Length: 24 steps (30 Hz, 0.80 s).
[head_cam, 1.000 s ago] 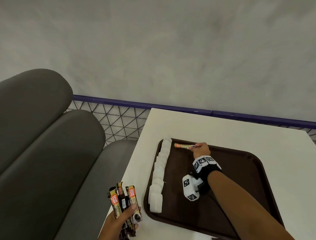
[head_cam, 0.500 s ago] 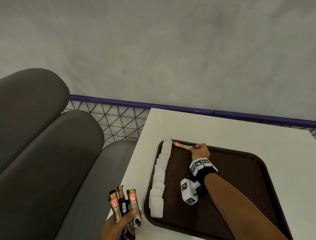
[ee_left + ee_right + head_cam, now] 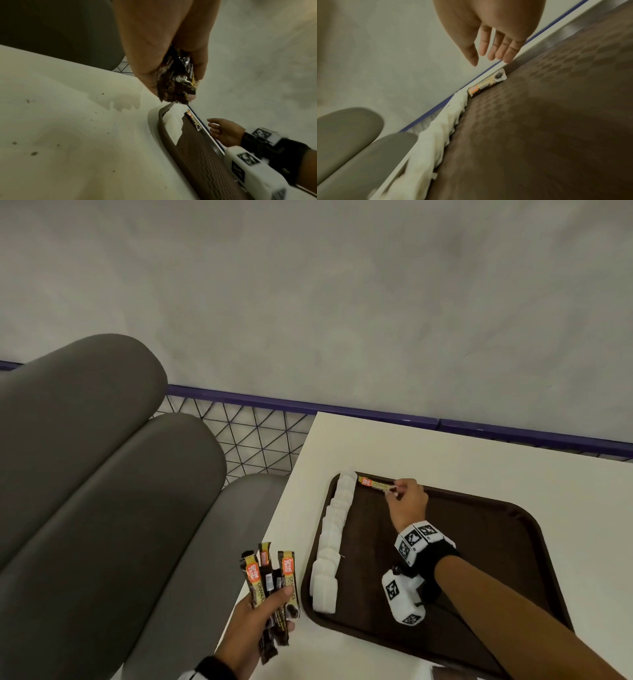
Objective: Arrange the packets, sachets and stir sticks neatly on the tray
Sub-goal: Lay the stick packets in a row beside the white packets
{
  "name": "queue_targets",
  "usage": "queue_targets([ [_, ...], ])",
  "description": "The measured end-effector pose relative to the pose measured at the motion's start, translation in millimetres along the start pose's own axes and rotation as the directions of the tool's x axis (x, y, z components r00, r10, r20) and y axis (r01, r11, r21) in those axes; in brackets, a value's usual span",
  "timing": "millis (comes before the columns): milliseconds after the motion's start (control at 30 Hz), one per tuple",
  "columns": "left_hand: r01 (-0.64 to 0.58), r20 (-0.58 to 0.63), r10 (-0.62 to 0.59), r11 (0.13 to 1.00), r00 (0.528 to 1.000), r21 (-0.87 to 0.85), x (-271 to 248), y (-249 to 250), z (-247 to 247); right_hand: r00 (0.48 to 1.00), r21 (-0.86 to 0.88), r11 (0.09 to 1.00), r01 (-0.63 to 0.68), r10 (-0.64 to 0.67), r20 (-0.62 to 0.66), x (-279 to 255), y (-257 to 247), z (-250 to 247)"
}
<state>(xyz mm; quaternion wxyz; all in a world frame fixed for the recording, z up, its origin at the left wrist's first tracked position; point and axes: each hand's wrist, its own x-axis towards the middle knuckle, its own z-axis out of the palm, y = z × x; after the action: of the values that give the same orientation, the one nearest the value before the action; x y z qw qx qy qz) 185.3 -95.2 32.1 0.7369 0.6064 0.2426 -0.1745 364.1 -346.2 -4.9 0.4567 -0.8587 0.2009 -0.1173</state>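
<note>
A dark brown tray (image 3: 479, 559) lies on the white table (image 3: 445, 450). Several white sachets (image 3: 334, 529) form a row along its left rim. One orange-and-black stick packet (image 3: 375, 484) lies flat against the far rim, beside the top of that row. My right hand (image 3: 394, 490) hovers at the packet's right end; in the right wrist view its fingers (image 3: 491, 54) are straight and apart from the packet (image 3: 488, 82). My left hand (image 3: 274, 604) is off the tray's near-left corner and grips a bundle of several stick packets (image 3: 270, 573), seen closer as the dark bundle (image 3: 173, 75).
A grey padded bench (image 3: 102, 491) runs along the left. A purple rail with black wire mesh (image 3: 260, 436) stands behind the table, below a plain wall. Dark crumbs (image 3: 34, 153) dot the table to the left of the tray.
My right hand has let go of the single stick packet at the far rim, and its fingers now stand open just off its end. The left hand has kept its bundle.
</note>
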Motion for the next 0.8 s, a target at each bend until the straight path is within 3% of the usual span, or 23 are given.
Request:
queue_targets([
  [67,-0.013,0.033,0.013,1.000,0.999,-0.018,-3.9,1.7,5.9,0.987,0.059,0.993,0.105,-0.111,0.115,-21.0,-3.4,-3.8],
  [133,-0.013,0.044,0.015,0.999,0.999,-0.046,-4.8,0.7,11.0,0.946,0.150,0.982,0.112,-0.151,0.287,-45.4,-10.4,-11.7],
  [200,-0.013,0.044,0.017,0.997,0.999,-0.080,-3.5,-0.7,15.7,0.858,0.191,0.978,0.080,-0.165,0.486,-70.7,-18.8,-20.8],
  [300,-0.023,0.035,0.027,0.992,0.999,-0.122,-4.3,-0.9,24.1,0.674,0.215,0.976,0.011,-0.167,0.720,-103.2,-27.7,-30.2],
  [367,-0.038,0.023,0.042,0.988,0.999,-0.146,-5.5,-1.4,28.0,0.572,0.219,0.975,-0.029,-0.163,0.804,-119.8,-30.0,-31.9],
  [433,-0.055,0.015,0.058,0.985,0.998,-0.162,-5.8,-1.8,31.5,0.524,0.232,0.971,-0.059,-0.168,0.835,-132.9,-29.2,-30.2],
  [500,-0.071,0.016,0.075,0.983,0.997,-0.172,-7.3,-1.9,35.6,0.509,0.246,0.967,-0.066,-0.180,0.842,-142.1,-28.8,-28.6],
  [667,-0.086,0.030,0.093,0.980,0.995,-0.182,-12.2,-0.8,41.6,0.527,0.255,0.965,-0.067,-0.183,0.830,-149.1,-29.7,-25.9],
  [800,-0.084,0.005,0.086,0.979,0.996,-0.185,-11.1,0.0,40.0,0.548,0.284,0.944,-0.170,-0.149,0.823,-147.3,-30.9,-28.5],
])
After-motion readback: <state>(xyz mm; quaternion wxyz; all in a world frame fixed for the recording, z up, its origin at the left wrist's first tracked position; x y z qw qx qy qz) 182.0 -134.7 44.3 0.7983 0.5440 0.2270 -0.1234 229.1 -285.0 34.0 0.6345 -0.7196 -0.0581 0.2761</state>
